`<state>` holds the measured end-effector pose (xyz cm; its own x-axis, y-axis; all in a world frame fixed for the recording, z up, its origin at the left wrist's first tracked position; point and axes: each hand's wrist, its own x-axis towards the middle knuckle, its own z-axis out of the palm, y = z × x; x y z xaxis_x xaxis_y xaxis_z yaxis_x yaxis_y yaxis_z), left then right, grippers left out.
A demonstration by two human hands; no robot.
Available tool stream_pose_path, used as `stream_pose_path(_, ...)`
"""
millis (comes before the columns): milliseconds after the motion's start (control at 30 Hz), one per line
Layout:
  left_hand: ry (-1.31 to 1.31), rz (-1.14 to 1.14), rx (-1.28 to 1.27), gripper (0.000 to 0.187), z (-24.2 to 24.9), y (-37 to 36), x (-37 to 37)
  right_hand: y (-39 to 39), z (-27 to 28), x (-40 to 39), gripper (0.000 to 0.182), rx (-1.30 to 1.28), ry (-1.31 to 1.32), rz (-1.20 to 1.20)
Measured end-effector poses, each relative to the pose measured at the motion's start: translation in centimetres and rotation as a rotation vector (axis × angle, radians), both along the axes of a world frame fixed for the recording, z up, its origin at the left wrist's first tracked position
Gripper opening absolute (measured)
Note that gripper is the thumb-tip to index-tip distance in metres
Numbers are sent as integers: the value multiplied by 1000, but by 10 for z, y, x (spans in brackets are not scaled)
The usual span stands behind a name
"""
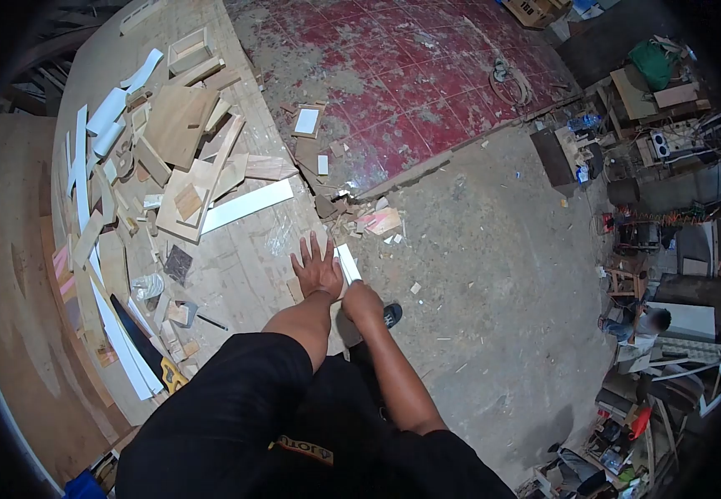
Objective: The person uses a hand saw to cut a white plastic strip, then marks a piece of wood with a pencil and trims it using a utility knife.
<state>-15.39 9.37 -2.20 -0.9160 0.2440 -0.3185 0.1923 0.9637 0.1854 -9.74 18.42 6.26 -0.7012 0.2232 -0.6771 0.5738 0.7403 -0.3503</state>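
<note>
My left hand (319, 268) lies with its fingers spread at the edge of the wooden worktop (248, 258), palm down. Just right of it, a narrow white strip (347, 261) juts out past the worktop's edge. My right hand (363, 304) is closed round the near end of this strip; the fingers' undersides are hidden. Further back, a longer white board (248, 206) rests on the worktop. A handsaw with a yellow handle (173, 376) and a dark pen-like stick (212, 322) lie to the left.
Wood offcuts (179, 125) and white strips (109, 112) are heaped on the worktop's left. Debris (381, 220) litters the concrete floor (493, 274) beside a raised red tiled floor (402, 91). On the far right, a person (639, 324) sits among tools and scrap.
</note>
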Motion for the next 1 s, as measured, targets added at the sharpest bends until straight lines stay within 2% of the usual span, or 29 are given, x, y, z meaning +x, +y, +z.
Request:
stream_pose_path(33, 12, 0, -28, 59, 2, -1, -1, 2, 5, 7, 32, -31, -53, -157)
stream_pose_path(233, 29, 0, 1, 58, 3, -2, 0, 4, 27, 13, 31, -2, -96, -114)
stream_pose_path(367, -2, -1, -17, 58, -1, -3, -2, 3, 4, -35, 32, -66, -131, -71)
stream_pose_path(467, -17, -6, 13, 59, -20, -5, -7, -3, -18, -48, 33, -56, -58, -109)
stream_pose_path(567, -18, -15, 5, 60, -16, -6, -3, -7, 6, -38, 33, -65, -33, -146)
stream_pose_path(633, 7, 0, -11, 59, 2, -1, -2, -1, 38, -20, 32, -29, -65, -20)
stream_pose_path(733, 37, 4, 4, 60, 1, -2, 0, 1, 39, 12, 31, 1, -123, -125)
stream_pose_path(833, 44, 5, 9, 59, -1, -2, 0, -1, 40, 15, 34, 9, -126, -132)
stream_pose_path(1000, -24, 7, 8, 59, -4, -2, -3, -8, 1, -32, 39, -16, -40, -135)
